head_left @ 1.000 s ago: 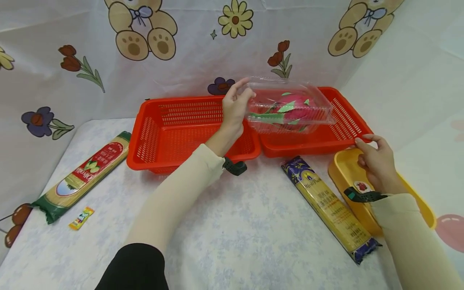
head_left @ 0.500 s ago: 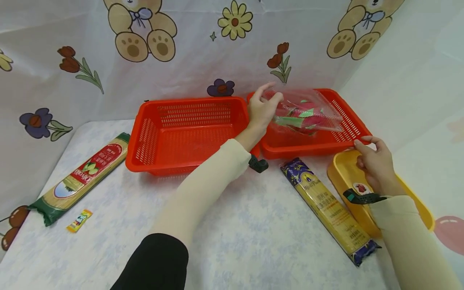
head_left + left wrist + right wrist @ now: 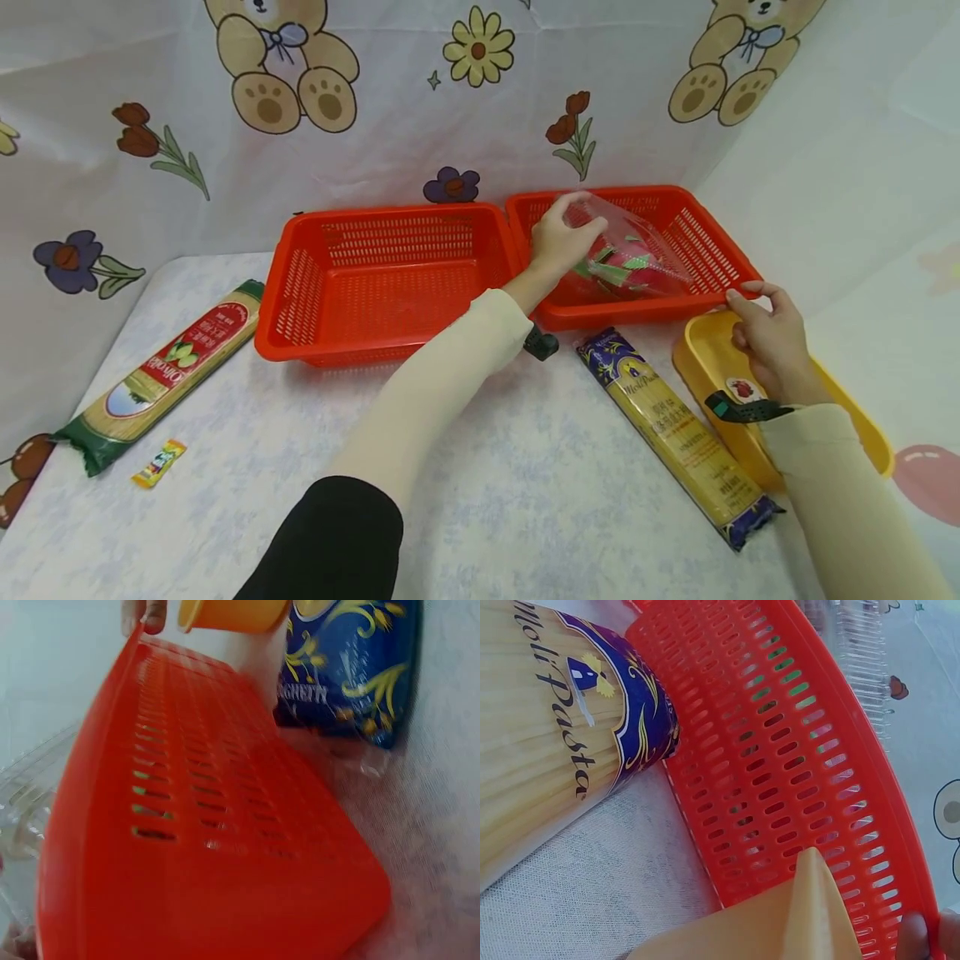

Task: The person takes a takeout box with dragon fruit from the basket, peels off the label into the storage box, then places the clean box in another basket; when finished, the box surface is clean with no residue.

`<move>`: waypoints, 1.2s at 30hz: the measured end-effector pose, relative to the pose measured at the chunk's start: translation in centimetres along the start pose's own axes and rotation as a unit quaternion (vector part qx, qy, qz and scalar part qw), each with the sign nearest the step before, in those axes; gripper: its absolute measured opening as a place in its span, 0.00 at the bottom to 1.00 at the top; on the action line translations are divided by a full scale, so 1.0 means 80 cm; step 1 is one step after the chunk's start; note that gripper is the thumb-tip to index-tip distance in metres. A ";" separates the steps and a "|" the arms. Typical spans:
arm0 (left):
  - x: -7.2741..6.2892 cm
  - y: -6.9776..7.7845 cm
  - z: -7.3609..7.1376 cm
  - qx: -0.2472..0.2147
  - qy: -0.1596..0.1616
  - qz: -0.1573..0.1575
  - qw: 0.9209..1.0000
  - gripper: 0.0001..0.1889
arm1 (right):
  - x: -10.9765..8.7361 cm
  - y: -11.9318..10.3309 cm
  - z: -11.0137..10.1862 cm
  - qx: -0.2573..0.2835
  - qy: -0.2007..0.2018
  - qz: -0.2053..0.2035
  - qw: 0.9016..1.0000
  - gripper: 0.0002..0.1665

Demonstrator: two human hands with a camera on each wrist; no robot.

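Note:
My left hand [image 3: 564, 237] grips one end of a clear plastic container [image 3: 654, 235], tilted down into the right red basket [image 3: 637, 313]. Through the plastic shows a pink dragon fruit [image 3: 636, 265] with green scales; I cannot tell whether it lies inside the container or under it. At that basket's front right corner, my right hand [image 3: 772, 342] pinches the rim between thumb and fingers. The basket wall [image 3: 202, 780] fills much of the left wrist view, while the right wrist view has the slotted side [image 3: 772, 742] and part of the container [image 3: 859, 656].
Left of it stands another red basket [image 3: 397, 300]. A Moli Pasta spaghetti pack [image 3: 675, 429] lies in front, beside a yellow tray [image 3: 705, 350] under my right hand. Farther left are a green-ended spaghetti pack [image 3: 168, 371] and a small yellow sachet [image 3: 159, 464].
My left hand has moved right and down, lowering the clear container from above the baskets into the right one and tilting it. My right hand stays at the basket's corner.

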State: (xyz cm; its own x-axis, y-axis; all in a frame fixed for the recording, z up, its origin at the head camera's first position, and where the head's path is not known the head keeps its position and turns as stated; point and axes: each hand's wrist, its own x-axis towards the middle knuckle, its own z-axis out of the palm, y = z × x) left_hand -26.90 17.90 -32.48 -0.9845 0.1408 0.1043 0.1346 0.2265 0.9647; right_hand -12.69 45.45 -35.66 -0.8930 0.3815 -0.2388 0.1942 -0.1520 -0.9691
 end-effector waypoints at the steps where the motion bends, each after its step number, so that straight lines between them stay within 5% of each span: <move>1: 0.000 0.000 -0.001 0.006 -0.007 -0.006 1.000 0.23 | 0.001 0.000 0.000 -0.002 0.001 0.000 1.000 0.33; 5: 0.001 -0.001 -0.005 0.043 -0.050 -0.032 0.997 0.27 | 0.001 0.000 0.000 -0.006 0.002 -0.001 1.000 0.32; 10: 0.004 -0.005 -0.002 0.078 -0.140 -0.065 0.985 0.33 | 0.001 0.002 -0.004 0.004 -0.006 -0.006 1.000 0.31; 15: 0.006 -0.009 0.006 0.055 -0.196 -0.099 0.974 0.37 | 0.000 0.003 -0.005 0.008 -0.010 -0.001 1.000 0.29; 22: 0.011 -0.008 0.012 0.056 -0.198 -0.140 0.969 0.41 | 0.001 0.002 -0.002 -0.004 -0.008 -0.002 1.000 0.35; 36: 0.001 -0.006 0.015 0.092 -0.177 -0.149 0.968 0.41 | -0.002 0.004 0.000 0.004 -0.018 -0.016 1.000 0.31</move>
State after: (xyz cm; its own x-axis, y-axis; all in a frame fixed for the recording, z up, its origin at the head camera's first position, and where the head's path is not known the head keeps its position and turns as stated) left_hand -26.87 18.97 -33.23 -0.8866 0.3572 -0.2939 -0.1007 0.4712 0.8763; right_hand -12.52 45.33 -35.91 -0.9124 0.3540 -0.2053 0.1621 -0.1479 -0.9756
